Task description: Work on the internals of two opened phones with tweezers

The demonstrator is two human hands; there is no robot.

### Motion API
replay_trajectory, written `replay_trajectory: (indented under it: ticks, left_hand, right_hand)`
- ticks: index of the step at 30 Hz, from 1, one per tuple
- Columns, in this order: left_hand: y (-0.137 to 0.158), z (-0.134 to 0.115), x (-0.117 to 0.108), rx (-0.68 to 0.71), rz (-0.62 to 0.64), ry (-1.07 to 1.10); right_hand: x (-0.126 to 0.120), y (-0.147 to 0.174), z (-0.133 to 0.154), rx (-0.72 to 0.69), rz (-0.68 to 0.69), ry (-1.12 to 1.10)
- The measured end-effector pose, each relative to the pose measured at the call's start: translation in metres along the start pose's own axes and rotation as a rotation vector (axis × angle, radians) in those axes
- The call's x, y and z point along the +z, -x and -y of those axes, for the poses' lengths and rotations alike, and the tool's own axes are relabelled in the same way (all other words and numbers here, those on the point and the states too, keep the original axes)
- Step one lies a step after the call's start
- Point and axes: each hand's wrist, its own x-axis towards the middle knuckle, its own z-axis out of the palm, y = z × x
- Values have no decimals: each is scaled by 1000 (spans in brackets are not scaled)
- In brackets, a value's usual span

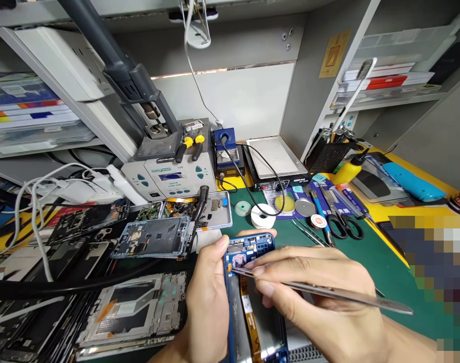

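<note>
My left hand (207, 297) is wrapped round the left side of an opened blue phone frame (233, 322), thumb along its upper edge. In my right hand (321, 292) is a pair of metal tweezers (347, 296), pinched between thumb and fingers. The tweezers' tips reach the upper left part of the phone's inside, near a pinkish patch and small gold contacts; whether they grip anything there I cannot tell. An orange flex cable (252, 327) runs down the middle of the phone frame. My right fingers cover the frame's right upper part.
Behind the phone stand a hot-air station (169, 176), a blue soldering station (224, 146) and a heating plate (275, 161). A solder spool (263, 216), scissors (343, 226) and tweezers lie on the green mat (385, 262). Phone parts (150, 239) crowd the left.
</note>
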Motion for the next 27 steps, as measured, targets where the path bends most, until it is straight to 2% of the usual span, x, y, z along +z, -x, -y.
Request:
replay_trajectory:
  ticks: [9, 14, 20, 22, 27]
  left_hand:
    - [-2, 6, -2, 94, -71, 24]
    - [-4, 10, -7, 79, -37, 38]
    - [-3, 8, -6, 54, -99, 56]
    - [-1, 6, -4, 25, -113, 48]
    - [1, 5, -7, -19, -94, -30]
  right_hand:
    - [-2, 2, -2, 18, 27, -33]
    - [-2, 5, -5, 42, 31, -63]
    - [-1, 7, -7, 67, 25, -82]
    - [0, 8, -8, 116, 19, -131]
    - [-3, 10, -8, 402, -21, -375]
